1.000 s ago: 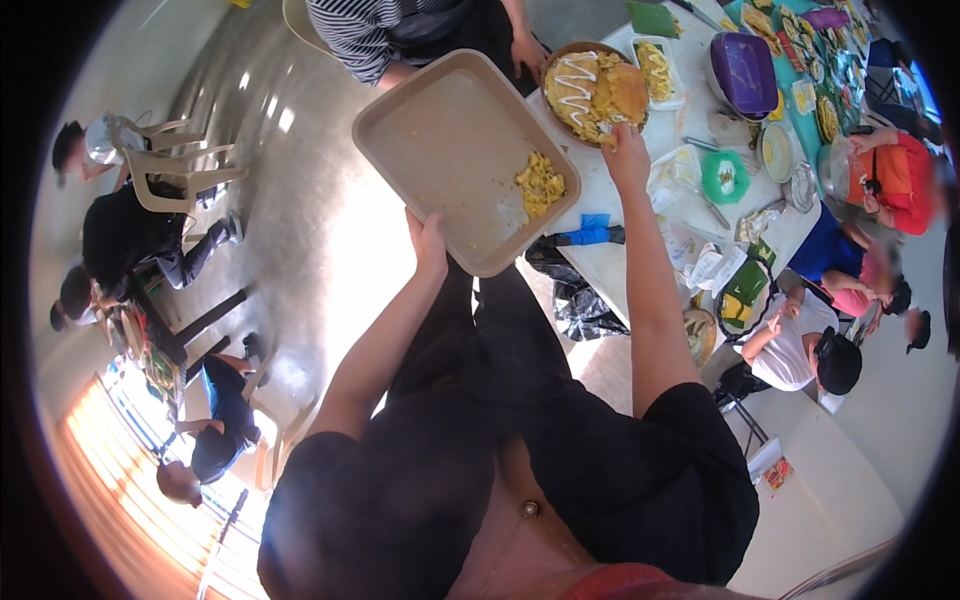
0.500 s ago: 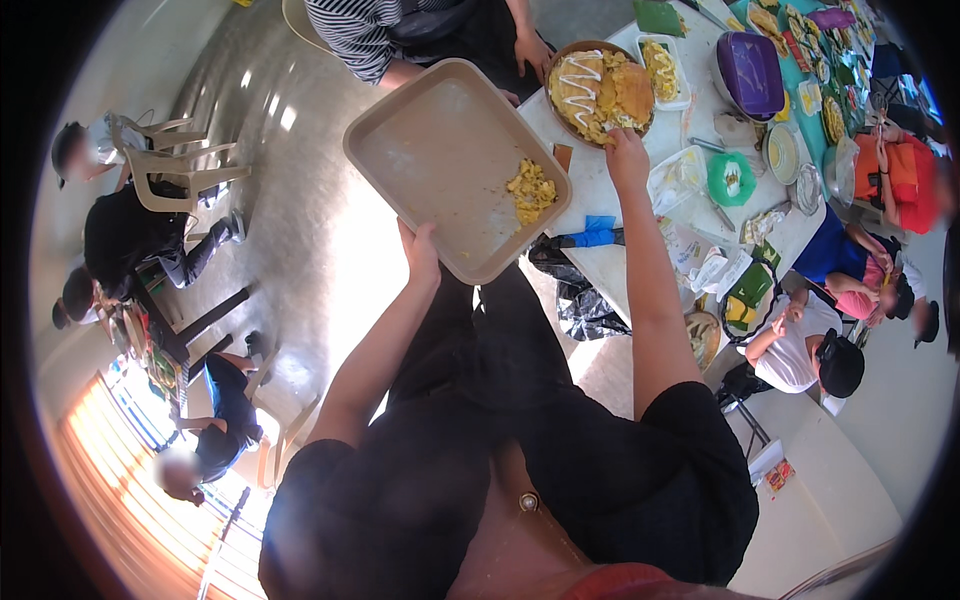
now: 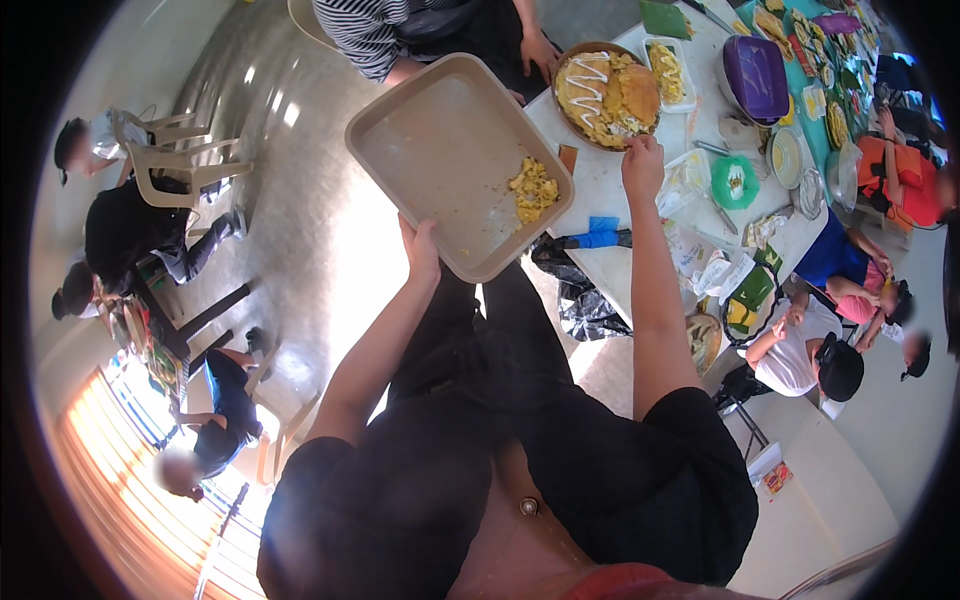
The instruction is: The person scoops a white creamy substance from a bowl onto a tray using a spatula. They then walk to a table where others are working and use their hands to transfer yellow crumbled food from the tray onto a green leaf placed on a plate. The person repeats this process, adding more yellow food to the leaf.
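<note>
While left hand (image 3: 422, 250) grips tan tray (image 3: 430, 150), right hand (image 3: 643, 165) curls near rim of round pan (image 3: 598, 46), hold unclear.

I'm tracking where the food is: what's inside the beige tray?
The beige tray, held by the left hand, has a clump of yellow food near its right corner; most of its bottom shows. Whatever lies directly beneath the clump is hidden.

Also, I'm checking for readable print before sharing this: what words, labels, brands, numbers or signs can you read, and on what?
None can be read with confidence.
Tan tray in the left hand: no lettering visible.
Crumpled white packaging on the table: any print is too small to read.
Small red-and-yellow item, lower right: too small and blurred to read.
</note>
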Demonstrator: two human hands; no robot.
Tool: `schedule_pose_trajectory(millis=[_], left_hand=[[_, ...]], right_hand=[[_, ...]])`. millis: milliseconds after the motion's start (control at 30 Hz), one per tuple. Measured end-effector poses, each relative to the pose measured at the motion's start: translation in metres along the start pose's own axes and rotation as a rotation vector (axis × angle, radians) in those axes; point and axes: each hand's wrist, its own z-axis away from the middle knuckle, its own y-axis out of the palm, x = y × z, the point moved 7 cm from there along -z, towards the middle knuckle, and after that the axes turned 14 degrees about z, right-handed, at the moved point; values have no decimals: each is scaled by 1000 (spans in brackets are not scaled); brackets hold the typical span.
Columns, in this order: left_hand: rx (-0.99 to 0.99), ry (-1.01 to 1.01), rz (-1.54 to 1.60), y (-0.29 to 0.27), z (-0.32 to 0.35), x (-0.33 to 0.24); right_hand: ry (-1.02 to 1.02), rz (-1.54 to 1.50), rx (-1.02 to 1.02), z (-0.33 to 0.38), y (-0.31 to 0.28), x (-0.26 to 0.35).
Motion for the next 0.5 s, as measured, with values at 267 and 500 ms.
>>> schedule_pose_trajectory(millis=[267, 500], left_hand=[[-15, 19, -12, 4, 0, -4], [-9, -4, 21, 9, -3, -8]], right_hand=[[-39, 128, -10, 3, 2, 9], [65, -72, -53, 9, -19, 17]])
